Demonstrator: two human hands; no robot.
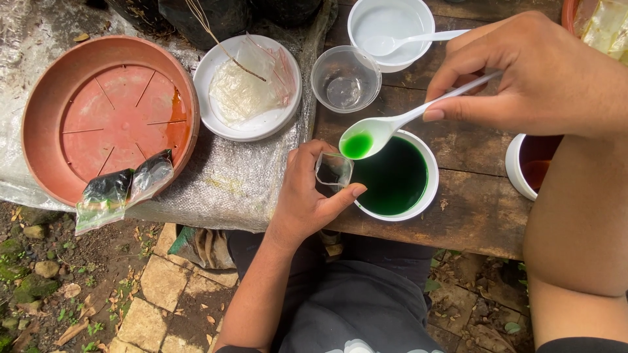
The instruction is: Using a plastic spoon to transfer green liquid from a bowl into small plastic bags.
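A dark wooden table (471,216) is seen at centre right, its left part covered by a grey woven sheet (229,186). White bowls (418,196), a clear cup (345,78) and a terracotta saucer (46,111) are set on it.

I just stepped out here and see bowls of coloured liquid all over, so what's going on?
A person sits at a wooden table. Their right hand holds a white spoon with a little green liquid above a white bowl of green liquid. Their left hand holds a small clear plastic bag open just under the spoon. Nearby sit an empty clear cup, a white plate with plastic bags and a terracotta saucer.
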